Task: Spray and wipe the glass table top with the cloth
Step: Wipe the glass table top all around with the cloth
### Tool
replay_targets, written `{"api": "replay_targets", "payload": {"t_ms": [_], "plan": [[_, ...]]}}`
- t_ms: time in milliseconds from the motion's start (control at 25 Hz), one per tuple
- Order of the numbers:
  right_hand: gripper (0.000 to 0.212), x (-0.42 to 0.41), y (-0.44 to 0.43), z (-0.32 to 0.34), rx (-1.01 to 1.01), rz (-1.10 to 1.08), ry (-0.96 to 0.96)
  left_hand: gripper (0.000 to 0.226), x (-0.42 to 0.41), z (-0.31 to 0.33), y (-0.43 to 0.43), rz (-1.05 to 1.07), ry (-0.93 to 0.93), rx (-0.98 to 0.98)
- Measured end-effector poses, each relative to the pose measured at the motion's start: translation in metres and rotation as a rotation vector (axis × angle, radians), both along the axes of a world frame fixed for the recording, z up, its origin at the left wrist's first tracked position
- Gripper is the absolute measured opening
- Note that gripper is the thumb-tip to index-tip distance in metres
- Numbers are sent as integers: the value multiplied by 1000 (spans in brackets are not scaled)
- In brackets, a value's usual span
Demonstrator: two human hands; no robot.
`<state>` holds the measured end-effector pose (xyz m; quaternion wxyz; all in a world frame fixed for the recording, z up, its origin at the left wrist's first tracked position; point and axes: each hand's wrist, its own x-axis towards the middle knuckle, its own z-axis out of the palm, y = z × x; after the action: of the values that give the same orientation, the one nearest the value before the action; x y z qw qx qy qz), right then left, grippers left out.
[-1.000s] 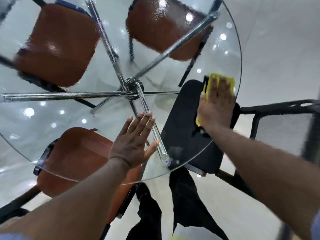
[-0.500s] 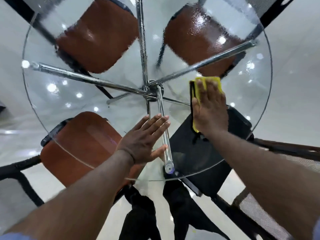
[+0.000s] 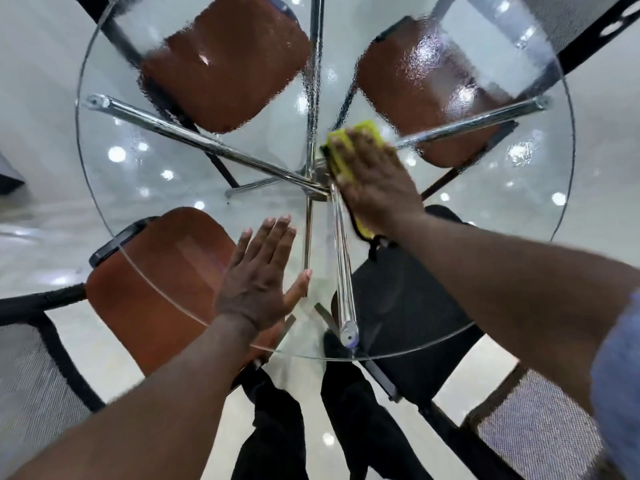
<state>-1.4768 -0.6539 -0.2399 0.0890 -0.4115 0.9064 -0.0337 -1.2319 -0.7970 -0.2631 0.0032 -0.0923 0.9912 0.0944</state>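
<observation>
Bright overhead light; glare spots on glass [image 3: 145, 188]; fisheye-bent edges.

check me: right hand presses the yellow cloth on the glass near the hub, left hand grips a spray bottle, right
Not quite. The head view shows the left hand gripping nothing: it lies flat on the glass, fingers straight. The right hand does press the yellow cloth near the hub.

Left hand [image 3: 258, 275]: palm down, fingers straight and close together, thumb splayed out to their right, forearm extended.
Right hand [image 3: 377, 181]: palm down, fingers straight, angled up-left, forearm extended.
</observation>
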Motion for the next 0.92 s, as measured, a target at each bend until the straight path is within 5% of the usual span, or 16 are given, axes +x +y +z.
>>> {"api": "replay_targets", "payload": {"t_ms": [240,360,520,680,800,920], "plan": [[69,67,68,6,12,-656,-20,79,0,7,0,13,-14,-13],[69,107,44,1,-5,-334,-1,78,-1,6,2,16,-21,-21],[64,41,-12,-1,-113,191,32,76,-1,5,1,15,14,-25],[65,-12,-18,2,-97,-103,0,77,-1,5,2,20,27,-24],[66,25,35,6,-77,-431,-55,79,-1,5,2,15,-4,-30],[68,92,48,4,-5,-335,5,79,0,6,0,12,-18,-31]]}}
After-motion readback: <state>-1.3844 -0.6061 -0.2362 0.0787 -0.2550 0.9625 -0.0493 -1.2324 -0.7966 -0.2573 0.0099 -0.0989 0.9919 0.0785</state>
